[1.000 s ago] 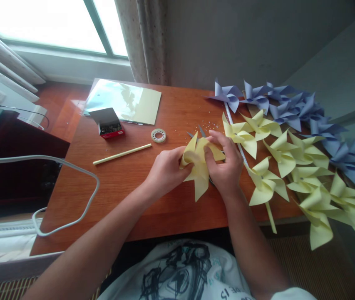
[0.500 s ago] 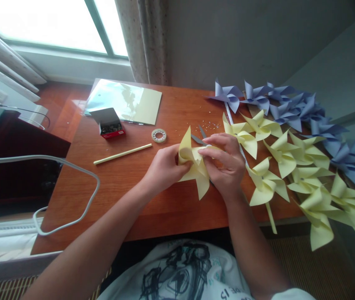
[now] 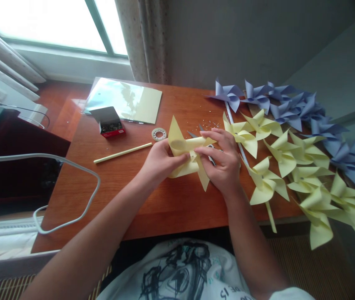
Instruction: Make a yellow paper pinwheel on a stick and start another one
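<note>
Both of my hands hold a pale yellow paper pinwheel (image 3: 183, 156) just above the middle of the wooden table (image 3: 140, 196). My left hand (image 3: 157, 162) grips its left side, thumb on the folded flaps. My right hand (image 3: 224, 160) pinches the centre and right flaps from the other side. Grey scissors (image 3: 199, 132) lie partly hidden behind the paper and my right hand. A pale yellow straw (image 3: 122, 153) lies on the table to the left of my hands.
Finished yellow pinwheels (image 3: 286, 160) and blue pinwheels (image 3: 292, 106) fill the table's right side. A tape roll (image 3: 159, 134), an open box of pins (image 3: 108, 123) and a sleeve of yellow paper (image 3: 124, 100) lie at the back. A white cable (image 3: 71, 196) loops at the left.
The pinwheel has turned in my hands and shifted slightly left. One pointed flap now sticks up toward the tape roll, and a curled flap is stretched across between my thumbs.
</note>
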Demonstrator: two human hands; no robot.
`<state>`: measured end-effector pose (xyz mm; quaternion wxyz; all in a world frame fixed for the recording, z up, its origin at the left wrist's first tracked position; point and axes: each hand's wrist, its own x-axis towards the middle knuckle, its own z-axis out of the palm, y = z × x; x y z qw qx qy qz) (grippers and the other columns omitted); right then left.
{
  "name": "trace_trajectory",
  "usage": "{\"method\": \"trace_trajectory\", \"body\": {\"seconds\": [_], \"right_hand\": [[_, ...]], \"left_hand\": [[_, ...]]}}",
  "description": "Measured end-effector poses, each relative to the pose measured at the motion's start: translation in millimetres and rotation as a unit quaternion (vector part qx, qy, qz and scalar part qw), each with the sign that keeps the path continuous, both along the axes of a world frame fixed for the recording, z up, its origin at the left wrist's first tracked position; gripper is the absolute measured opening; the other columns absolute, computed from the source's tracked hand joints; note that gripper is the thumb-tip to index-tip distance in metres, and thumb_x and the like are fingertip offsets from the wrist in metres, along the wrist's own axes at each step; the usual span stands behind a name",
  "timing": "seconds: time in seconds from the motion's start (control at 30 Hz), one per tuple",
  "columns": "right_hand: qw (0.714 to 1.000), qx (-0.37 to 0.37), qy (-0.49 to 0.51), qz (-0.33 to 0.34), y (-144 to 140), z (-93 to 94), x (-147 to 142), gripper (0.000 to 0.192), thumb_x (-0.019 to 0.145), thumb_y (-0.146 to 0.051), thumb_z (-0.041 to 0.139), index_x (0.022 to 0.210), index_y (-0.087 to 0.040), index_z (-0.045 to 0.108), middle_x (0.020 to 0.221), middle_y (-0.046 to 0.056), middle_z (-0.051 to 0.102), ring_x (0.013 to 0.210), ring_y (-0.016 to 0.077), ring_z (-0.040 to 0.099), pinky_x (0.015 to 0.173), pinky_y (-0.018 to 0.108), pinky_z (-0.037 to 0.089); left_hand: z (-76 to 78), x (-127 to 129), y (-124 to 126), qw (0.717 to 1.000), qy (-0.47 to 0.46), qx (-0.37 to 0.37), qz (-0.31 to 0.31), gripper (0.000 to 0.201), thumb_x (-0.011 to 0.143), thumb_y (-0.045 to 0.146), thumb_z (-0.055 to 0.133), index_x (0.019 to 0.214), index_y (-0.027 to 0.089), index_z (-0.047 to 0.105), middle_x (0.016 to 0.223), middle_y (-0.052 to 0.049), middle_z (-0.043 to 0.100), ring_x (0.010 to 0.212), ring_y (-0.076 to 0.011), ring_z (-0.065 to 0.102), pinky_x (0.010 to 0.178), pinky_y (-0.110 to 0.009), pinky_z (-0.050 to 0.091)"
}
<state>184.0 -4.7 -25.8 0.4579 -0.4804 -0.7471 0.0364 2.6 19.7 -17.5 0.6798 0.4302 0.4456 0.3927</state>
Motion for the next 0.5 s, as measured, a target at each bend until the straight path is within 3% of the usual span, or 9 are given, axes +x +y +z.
{"method": "trace_trajectory", "body": {"seconds": [0.5], "right_hand": [[1.0,-0.018,0.003,-0.016,-2.7,0.6,-3.1,0.02,0.087,-0.016,0.069,0.102,-0.028,0.073,0.136,0.008,0.06,0.131,0.0311,0.053,0.107,0.054,0.049]], "left_hand": [[2.1,1.4,-1.9,0.999,-0.016,0.009,0.031,0.029,0.062,0.023,0.088,0.086,0.012,0.074,0.086,-0.005,0.078,0.073,-0.0185,0.07,0.066,-0.025,0.054]]}}
